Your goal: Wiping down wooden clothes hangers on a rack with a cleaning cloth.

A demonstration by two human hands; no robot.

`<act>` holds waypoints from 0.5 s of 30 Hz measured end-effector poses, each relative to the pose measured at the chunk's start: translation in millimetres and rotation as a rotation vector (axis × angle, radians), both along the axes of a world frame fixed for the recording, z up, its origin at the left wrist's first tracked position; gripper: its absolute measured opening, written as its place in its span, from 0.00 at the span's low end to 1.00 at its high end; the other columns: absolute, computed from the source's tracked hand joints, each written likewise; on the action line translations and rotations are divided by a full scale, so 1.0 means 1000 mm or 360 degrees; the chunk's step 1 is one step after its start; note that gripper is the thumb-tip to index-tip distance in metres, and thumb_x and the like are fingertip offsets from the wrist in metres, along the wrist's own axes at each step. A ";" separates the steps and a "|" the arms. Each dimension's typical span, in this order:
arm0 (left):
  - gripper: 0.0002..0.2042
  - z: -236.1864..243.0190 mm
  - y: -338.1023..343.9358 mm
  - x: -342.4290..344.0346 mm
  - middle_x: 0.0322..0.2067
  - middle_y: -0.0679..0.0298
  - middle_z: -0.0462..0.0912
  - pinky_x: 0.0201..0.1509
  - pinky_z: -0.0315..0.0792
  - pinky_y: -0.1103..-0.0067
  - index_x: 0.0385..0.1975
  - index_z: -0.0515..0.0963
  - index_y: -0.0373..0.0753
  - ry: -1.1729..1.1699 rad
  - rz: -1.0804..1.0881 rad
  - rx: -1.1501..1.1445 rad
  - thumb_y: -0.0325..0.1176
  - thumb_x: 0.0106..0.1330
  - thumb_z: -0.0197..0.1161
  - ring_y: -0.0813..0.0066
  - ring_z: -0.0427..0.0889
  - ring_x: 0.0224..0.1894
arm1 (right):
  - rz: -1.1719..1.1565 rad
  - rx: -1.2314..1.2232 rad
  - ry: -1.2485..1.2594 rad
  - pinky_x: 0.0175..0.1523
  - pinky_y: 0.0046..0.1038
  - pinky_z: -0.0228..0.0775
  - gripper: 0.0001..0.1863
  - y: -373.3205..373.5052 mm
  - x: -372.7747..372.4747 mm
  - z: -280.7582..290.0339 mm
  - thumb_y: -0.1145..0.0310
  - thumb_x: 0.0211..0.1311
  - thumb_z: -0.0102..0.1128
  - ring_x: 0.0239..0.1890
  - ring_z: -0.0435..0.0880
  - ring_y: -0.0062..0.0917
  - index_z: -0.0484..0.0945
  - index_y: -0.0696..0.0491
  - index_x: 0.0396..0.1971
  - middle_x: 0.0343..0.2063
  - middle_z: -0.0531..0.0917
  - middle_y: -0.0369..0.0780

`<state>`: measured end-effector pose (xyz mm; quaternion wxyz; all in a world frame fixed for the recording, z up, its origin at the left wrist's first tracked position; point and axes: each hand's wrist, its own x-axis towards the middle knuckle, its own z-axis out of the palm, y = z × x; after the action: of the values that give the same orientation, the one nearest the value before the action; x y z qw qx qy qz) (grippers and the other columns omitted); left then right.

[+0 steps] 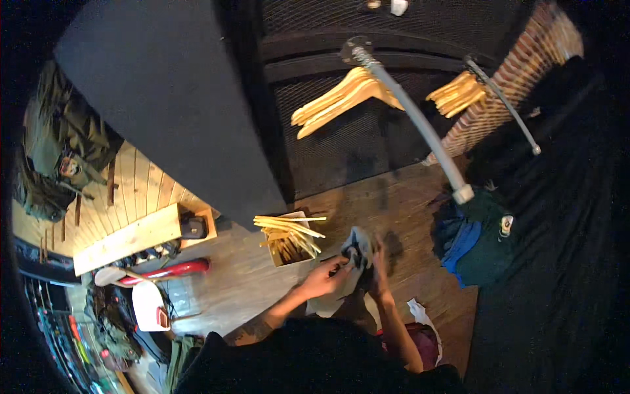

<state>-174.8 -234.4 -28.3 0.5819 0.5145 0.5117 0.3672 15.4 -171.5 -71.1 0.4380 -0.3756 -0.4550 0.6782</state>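
In front of my body I hold up a bunched grey-blue piece of cloth point(357, 244) with dark patches; what kind of garment it is does not show. My left hand point(324, 278) is closed on its left edge, the fingers curled around a dark part of it. My right hand point(379, 274) grips the right side, slightly smeared by motion. Just beyond my left hand stands a cardboard box point(295, 261) on the floor, with several wooden hangers point(287, 227) sticking out over its rim.
Ahead, wooden hangers point(348, 98) hang on a metal rail point(420, 125) that juts toward me. A second rail point(508, 105) carries more. Dark green and blue clothing point(479, 243) is at right, by a black curtain point(545, 282). A wooden bench point(131, 240) stands left; a maroon item point(423, 341) lies near my right forearm.
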 end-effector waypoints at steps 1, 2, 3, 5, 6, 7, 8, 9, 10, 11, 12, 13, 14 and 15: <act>0.19 0.007 0.011 0.023 0.39 0.54 0.80 0.46 0.72 0.73 0.50 0.71 0.33 0.0089 0.0124 0.0119 0.36 0.64 0.61 0.66 0.80 0.43 | -0.0099 0.0093 0.0004 0.67 0.33 0.52 0.35 0.000 0.008 -0.012 0.50 0.68 0.47 0.68 0.55 0.31 0.53 0.55 0.67 0.66 0.57 0.44; 0.16 0.012 0.021 0.040 0.38 0.54 0.81 0.44 0.73 0.74 0.49 0.73 0.33 0.0201 0.0260 0.0331 0.35 0.65 0.60 0.67 0.80 0.41 | -0.0110 0.0112 0.0021 0.67 0.33 0.52 0.35 0.001 0.016 -0.024 0.50 0.68 0.47 0.68 0.55 0.31 0.53 0.55 0.67 0.66 0.57 0.44; 0.16 0.016 0.032 0.050 0.38 0.54 0.81 0.44 0.73 0.74 0.49 0.73 0.33 0.0189 0.0254 0.0253 0.35 0.65 0.60 0.67 0.80 0.41 | -0.0097 -0.0155 0.0173 0.64 0.34 0.57 0.34 0.001 0.025 -0.035 0.48 0.67 0.48 0.64 0.61 0.32 0.56 0.54 0.65 0.63 0.61 0.43; 0.13 0.023 0.065 0.068 0.37 0.55 0.81 0.39 0.73 0.75 0.44 0.76 0.33 0.0185 -0.0024 0.0774 0.33 0.64 0.59 0.69 0.80 0.39 | -0.0170 -0.0822 0.0340 0.57 0.35 0.67 0.33 0.006 0.049 -0.043 0.47 0.65 0.50 0.56 0.70 0.34 0.61 0.53 0.62 0.58 0.68 0.43; 0.09 0.026 0.080 0.069 0.35 0.56 0.82 0.37 0.73 0.77 0.39 0.79 0.34 0.0333 -0.0092 0.0684 0.32 0.64 0.59 0.71 0.80 0.36 | -0.0191 -0.1035 0.0389 0.53 0.36 0.71 0.32 0.009 0.063 -0.042 0.47 0.64 0.51 0.52 0.74 0.35 0.63 0.53 0.60 0.56 0.71 0.42; 0.09 0.030 0.103 0.064 0.38 0.60 0.82 0.43 0.72 0.75 0.40 0.80 0.35 0.0419 -0.0132 0.0433 0.32 0.66 0.58 0.72 0.79 0.39 | -0.0193 -0.1113 0.0452 0.50 0.37 0.75 0.31 0.012 0.078 -0.036 0.47 0.63 0.52 0.49 0.77 0.35 0.65 0.53 0.59 0.53 0.75 0.42; 0.08 0.035 0.125 0.065 0.35 0.62 0.83 0.39 0.73 0.77 0.37 0.80 0.35 0.0429 0.0057 0.0374 0.30 0.67 0.56 0.74 0.79 0.35 | -0.0176 -0.1078 0.0491 0.54 0.39 0.71 0.31 0.019 0.090 -0.028 0.48 0.64 0.49 0.53 0.75 0.36 0.65 0.54 0.60 0.55 0.73 0.44; 0.08 0.040 0.152 0.063 0.31 0.63 0.82 0.36 0.73 0.80 0.34 0.79 0.34 0.0162 0.0290 0.0349 0.30 0.68 0.54 0.78 0.78 0.32 | -0.0124 -0.1030 0.0608 0.59 0.40 0.67 0.30 0.027 0.103 -0.018 0.50 0.66 0.46 0.58 0.73 0.37 0.64 0.55 0.61 0.57 0.72 0.45; 0.06 0.049 0.182 0.051 0.32 0.62 0.81 0.34 0.74 0.82 0.34 0.77 0.35 -0.0084 0.0324 0.0346 0.28 0.68 0.53 0.80 0.79 0.32 | -0.0175 -0.1107 0.0540 0.59 0.40 0.67 0.30 0.036 0.116 -0.008 0.50 0.66 0.46 0.58 0.73 0.37 0.64 0.55 0.61 0.57 0.72 0.45; 0.07 0.055 0.213 0.047 0.33 0.62 0.80 0.37 0.75 0.80 0.36 0.75 0.34 -0.0398 0.0476 0.0357 0.31 0.69 0.53 0.77 0.79 0.33 | -0.0142 -0.1124 0.0781 0.55 0.40 0.71 0.28 0.046 0.129 0.000 0.52 0.64 0.49 0.53 0.76 0.37 0.66 0.55 0.58 0.54 0.75 0.45; 0.15 0.062 0.243 0.039 0.36 0.61 0.80 0.44 0.75 0.77 0.40 0.74 0.32 -0.0591 0.0646 0.0193 0.40 0.71 0.51 0.73 0.80 0.37 | -0.0068 -0.1087 0.1071 0.51 0.39 0.75 0.26 0.059 0.143 0.006 0.54 0.62 0.52 0.48 0.79 0.37 0.68 0.56 0.55 0.50 0.77 0.44; 0.23 0.066 0.268 0.033 0.38 0.60 0.79 0.47 0.74 0.77 0.43 0.74 0.32 -0.0782 0.0669 0.0302 0.51 0.70 0.49 0.74 0.78 0.39 | -0.0093 -0.1139 0.1026 0.51 0.39 0.75 0.26 0.071 0.158 0.010 0.54 0.62 0.52 0.48 0.79 0.37 0.68 0.56 0.55 0.50 0.77 0.44; 0.32 0.071 0.297 0.024 0.48 0.53 0.75 0.54 0.72 0.76 0.53 0.67 0.27 -0.0851 0.0800 0.0234 0.56 0.68 0.49 0.67 0.77 0.49 | -0.0150 -0.1061 0.0952 0.51 0.40 0.75 0.26 0.083 0.174 0.012 0.54 0.62 0.50 0.48 0.80 0.37 0.69 0.55 0.55 0.50 0.78 0.44; 0.40 0.073 0.321 0.015 0.56 0.47 0.68 0.59 0.70 0.74 0.59 0.57 0.23 -0.0982 0.0867 0.0185 0.59 0.66 0.49 0.61 0.73 0.56 | -0.0265 -0.1009 0.0827 0.51 0.40 0.75 0.26 0.095 0.189 0.011 0.54 0.63 0.49 0.47 0.80 0.38 0.69 0.55 0.55 0.50 0.78 0.44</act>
<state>-159.8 86.7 45.2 0.5595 0.2581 0.4090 0.6731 204.7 -76.4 -59.9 0.4542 -0.3437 -0.0663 0.8192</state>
